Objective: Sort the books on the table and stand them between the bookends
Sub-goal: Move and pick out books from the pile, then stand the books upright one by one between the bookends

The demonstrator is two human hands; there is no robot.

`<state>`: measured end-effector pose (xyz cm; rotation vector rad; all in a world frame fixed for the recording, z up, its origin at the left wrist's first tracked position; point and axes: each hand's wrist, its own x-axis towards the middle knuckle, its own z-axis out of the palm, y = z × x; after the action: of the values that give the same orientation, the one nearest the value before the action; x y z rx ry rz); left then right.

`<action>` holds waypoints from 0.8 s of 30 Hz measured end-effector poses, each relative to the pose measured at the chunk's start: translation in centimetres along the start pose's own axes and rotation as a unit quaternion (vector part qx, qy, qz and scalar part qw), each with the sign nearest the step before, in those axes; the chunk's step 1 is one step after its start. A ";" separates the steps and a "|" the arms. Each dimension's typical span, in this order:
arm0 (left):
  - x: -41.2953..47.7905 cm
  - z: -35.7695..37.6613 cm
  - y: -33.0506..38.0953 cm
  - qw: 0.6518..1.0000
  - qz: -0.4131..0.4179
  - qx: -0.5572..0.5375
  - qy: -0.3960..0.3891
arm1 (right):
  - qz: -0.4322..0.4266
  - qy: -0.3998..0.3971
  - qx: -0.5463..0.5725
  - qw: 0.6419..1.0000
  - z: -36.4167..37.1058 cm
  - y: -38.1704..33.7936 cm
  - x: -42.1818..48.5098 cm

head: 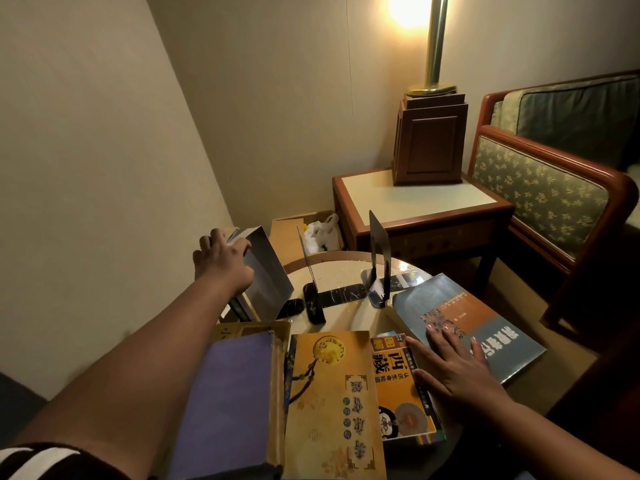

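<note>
My left hand [221, 261] grips the top edge of a thick grey book [268, 275] that stands tilted at the round table's far left, outside the bookends. Two thin black bookends stand upright: the left bookend [309, 271] and the right bookend [377, 252], with bare space between them. My right hand [457, 368] lies flat, fingers spread, on the blue-and-orange book [485, 323] and touches the orange book [398, 386]. A yellow book [332, 403] and a purple book [228, 400] lie flat near me.
The round table [346, 271] has a pale top. Behind it stands a square side table [415, 199] with a wooden lamp base [431, 140]. An armchair [554, 181] is at the right. A cardboard box with a white bag [320, 232] sits on the floor.
</note>
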<state>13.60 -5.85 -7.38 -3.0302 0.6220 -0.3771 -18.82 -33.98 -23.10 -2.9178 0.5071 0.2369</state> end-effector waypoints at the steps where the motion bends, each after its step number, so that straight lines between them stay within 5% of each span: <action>1: -0.1 0.1 -0.1 1.000 0.008 -0.001 -0.006 | 0.003 -0.001 0.009 1.000 -0.1 0.0 0.1; 8: 0.7 -1.6 -0.6 0.995 0.015 -0.034 -0.097 | 0.013 -0.022 0.064 0.998 -2.6 -0.8 0.3; 13: 2.2 -2.3 0.2 0.994 0.015 -0.021 -0.109 | -0.079 0.094 0.138 0.983 -4.4 -4.7 0.7; 18: 2.8 -0.7 0.3 0.993 0.029 -0.039 -0.108 | -0.135 0.001 0.219 0.966 -7.0 -9.6 1.4; 24: 2.5 -0.1 -0.1 0.992 0.044 -0.050 -0.108 | -0.134 -0.098 0.129 0.978 -7.3 -13.1 2.6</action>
<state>15.90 -6.75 -6.72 -3.0643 0.7751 -0.0140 -10.93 -24.10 -14.63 -2.6344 0.1028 0.3843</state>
